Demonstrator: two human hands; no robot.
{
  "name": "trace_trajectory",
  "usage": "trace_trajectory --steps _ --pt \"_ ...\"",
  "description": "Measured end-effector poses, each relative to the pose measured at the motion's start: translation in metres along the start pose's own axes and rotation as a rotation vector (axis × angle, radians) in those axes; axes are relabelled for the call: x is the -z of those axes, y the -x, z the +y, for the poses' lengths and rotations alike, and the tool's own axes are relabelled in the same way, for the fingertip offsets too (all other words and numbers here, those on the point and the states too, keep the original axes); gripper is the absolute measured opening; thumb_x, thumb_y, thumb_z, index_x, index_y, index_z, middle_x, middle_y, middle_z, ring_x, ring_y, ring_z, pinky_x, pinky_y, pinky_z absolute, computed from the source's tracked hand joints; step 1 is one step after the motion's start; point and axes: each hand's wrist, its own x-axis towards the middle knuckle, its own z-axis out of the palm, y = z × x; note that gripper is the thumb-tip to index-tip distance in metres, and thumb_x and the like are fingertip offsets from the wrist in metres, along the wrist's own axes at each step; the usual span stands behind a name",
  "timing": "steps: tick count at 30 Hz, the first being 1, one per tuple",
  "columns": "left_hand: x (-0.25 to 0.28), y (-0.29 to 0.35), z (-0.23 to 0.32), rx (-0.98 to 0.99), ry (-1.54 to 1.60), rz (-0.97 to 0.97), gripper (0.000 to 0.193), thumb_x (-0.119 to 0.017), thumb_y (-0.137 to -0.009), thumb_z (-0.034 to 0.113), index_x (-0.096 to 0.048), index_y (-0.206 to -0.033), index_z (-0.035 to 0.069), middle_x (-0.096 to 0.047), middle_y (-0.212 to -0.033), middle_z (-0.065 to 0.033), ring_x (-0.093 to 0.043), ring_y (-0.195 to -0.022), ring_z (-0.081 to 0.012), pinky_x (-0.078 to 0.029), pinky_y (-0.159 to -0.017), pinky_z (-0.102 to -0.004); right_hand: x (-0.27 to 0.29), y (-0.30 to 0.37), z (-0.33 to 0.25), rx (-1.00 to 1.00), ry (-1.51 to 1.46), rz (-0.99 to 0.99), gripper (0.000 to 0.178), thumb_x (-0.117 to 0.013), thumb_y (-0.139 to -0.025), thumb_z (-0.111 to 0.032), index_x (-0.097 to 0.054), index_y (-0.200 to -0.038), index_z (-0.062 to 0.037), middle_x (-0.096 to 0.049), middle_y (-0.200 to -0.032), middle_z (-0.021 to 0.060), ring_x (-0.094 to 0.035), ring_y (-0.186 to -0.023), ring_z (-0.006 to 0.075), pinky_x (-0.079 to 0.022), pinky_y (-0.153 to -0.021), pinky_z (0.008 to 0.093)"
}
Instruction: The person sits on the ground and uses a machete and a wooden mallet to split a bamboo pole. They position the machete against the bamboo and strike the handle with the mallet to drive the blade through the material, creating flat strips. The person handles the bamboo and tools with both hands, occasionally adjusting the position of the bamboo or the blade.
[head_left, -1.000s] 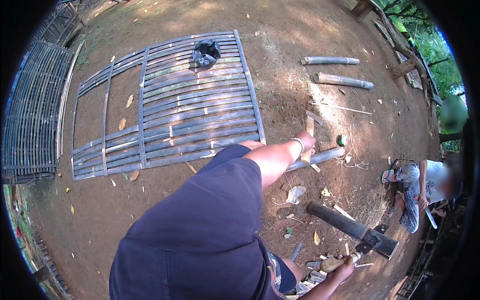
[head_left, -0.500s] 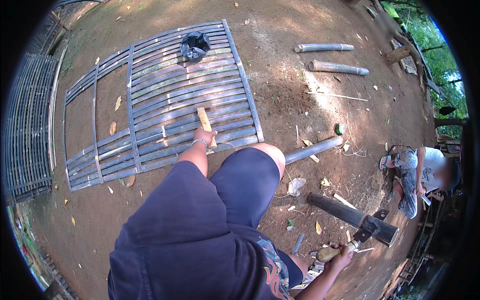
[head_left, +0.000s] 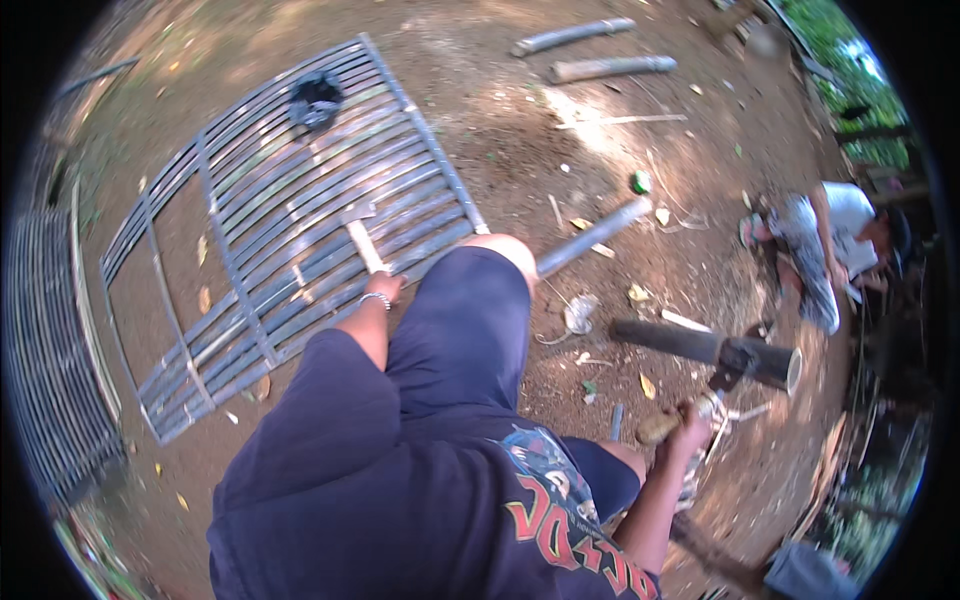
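My left hand (head_left: 388, 287) is closed around the pale wooden handle of a hammer (head_left: 366, 246). Its grey head points away from me, above the near part of a bamboo slat panel (head_left: 330, 190) on the ground; whether it touches the slats I cannot tell. At the lower right, my right hand (head_left: 690, 428) grips a machete (head_left: 728, 375) by its wooden handle. The dark blade lies against a thick bamboo piece (head_left: 665, 341), near its cut end; how deep it sits does not show.
A black plastic bag (head_left: 315, 102) rests on the panel. Bamboo poles (head_left: 612, 66) lie at the far right, and another pole (head_left: 595, 237) is beside my knee. A second slat panel (head_left: 60, 350) stands at left. At right, a person (head_left: 825, 245) sits low, holding something.
The view has turned, so the panel and poles sit farther left. The hammer's handle now tilts more to the left. The machete stays at the bamboo piece in my right hand.
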Motion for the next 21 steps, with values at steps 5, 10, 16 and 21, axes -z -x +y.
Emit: trace_trajectory --steps 5,10,16,21 --pt "0.015 -0.062 0.003 -0.615 -0.632 -0.062 0.029 -0.057 -0.097 0.031 -0.077 -0.101 0.011 -0.074 -0.101 -0.0198 -0.071 -0.099 -0.0363 -0.054 -0.091 -0.0469 -0.017 0.0 -0.004 0.078 0.102 -0.023 0.023 -0.062 -0.086 -0.004 -0.05 -0.105 -0.0013 -0.059 -0.078 0.0064 -0.059 -0.06 0.0151 -0.05 -0.057 0.0317" --pt "0.032 -0.065 0.043 -0.548 -0.269 -0.11 0.023 -0.058 -0.095 0.026 -0.073 -0.102 0.01 -0.073 -0.1 -0.0173 -0.07 -0.097 -0.0367 -0.054 -0.089 -0.0474 -0.002 0.019 -0.046 -0.003 -0.025 -0.043 0.018 -0.06 -0.087 -0.001 -0.05 -0.102 -0.0025 -0.058 -0.08 0.0065 -0.059 -0.06 0.0151 -0.051 -0.055 0.0314" --pt "0.076 -0.06 0.044 -0.815 -0.802 0.008 0.024 -0.057 -0.096 0.024 -0.073 -0.104 0.009 -0.072 -0.099 -0.0179 -0.068 -0.099 -0.0374 -0.054 -0.09 -0.0464 0.004 -0.006 -0.038 -0.11 -0.048 -0.079 0.02 -0.06 -0.088 -0.003 -0.051 -0.106 -0.0003 -0.059 -0.08 0.0073 -0.06 -0.06 0.0157 -0.051 -0.054 0.0318" --pt "0.066 -0.048 0.059 -0.568 -0.948 -0.172 0.031 -0.059 -0.093 0.031 -0.073 -0.105 0.005 -0.074 -0.105 -0.0178 -0.069 -0.103 -0.0374 -0.053 -0.091 -0.0453 0.021 -0.019 -0.028 -0.112 -0.066 -0.007 0.021 -0.061 -0.088 -0.003 -0.05 -0.106 -0.0009 -0.059 -0.08 0.0066 -0.06 -0.058 0.0159 -0.051 -0.054 0.0317"
